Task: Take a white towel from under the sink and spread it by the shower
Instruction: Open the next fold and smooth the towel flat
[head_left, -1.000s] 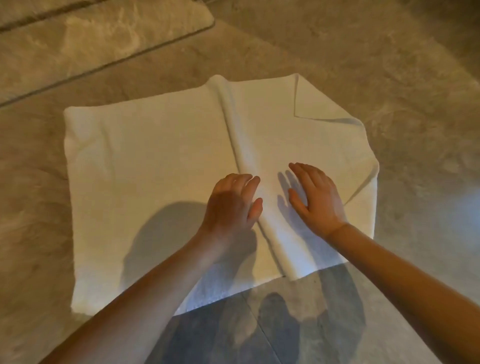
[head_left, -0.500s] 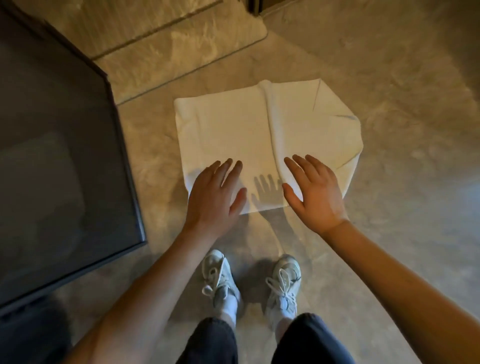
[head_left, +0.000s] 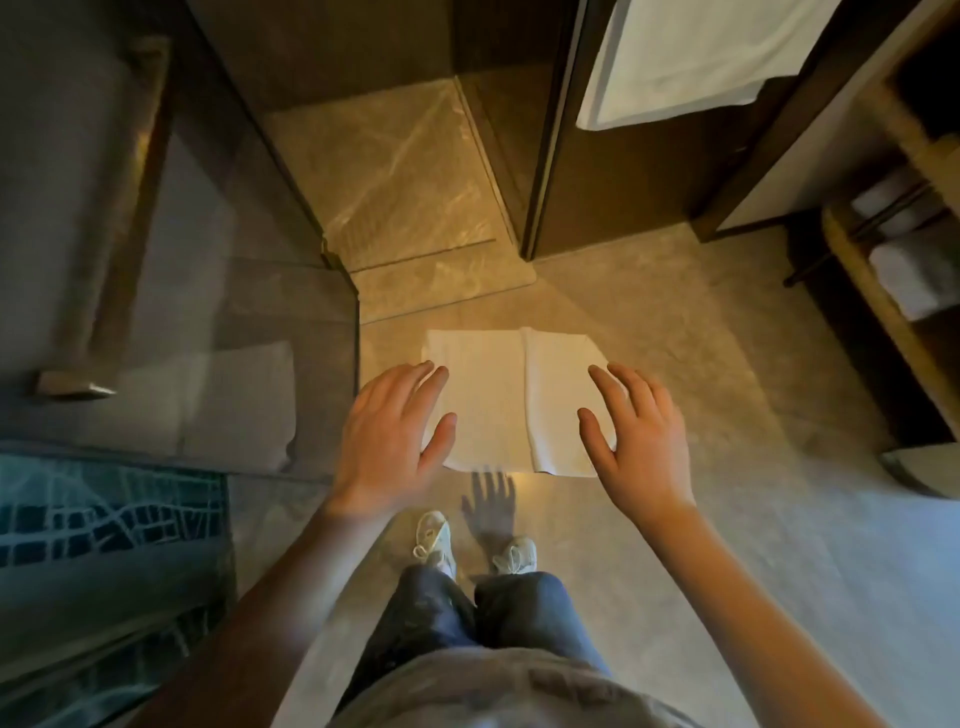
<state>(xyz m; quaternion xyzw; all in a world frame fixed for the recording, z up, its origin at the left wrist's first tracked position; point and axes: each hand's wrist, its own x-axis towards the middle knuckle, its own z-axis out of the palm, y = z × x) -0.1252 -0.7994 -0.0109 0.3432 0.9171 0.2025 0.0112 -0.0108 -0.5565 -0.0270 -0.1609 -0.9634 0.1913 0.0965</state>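
The white towel (head_left: 506, 400) lies spread on the stone floor just in front of the shower's raised threshold (head_left: 441, 275), with a lengthwise fold ridge down its middle. Both of my hands hover in the air well above it, holding nothing. My left hand (head_left: 392, 441) is over the towel's left edge with fingers straight and spread. Over the right edge, my right hand (head_left: 636, 441) is likewise spread flat. My white shoes (head_left: 475, 540) stand just short of the towel's near edge.
A glass shower panel (head_left: 182, 338) stands at the left, its edge beside the towel. A dark door frame (head_left: 550, 156) rises behind, with another white towel (head_left: 691, 57) hanging top right. Shelves with folded towels (head_left: 914, 280) line the right side.
I have risen from a crouch to standing; the towel now looks far smaller. Both hands have lifted off the towel and moved apart. The towel itself lies where it was.
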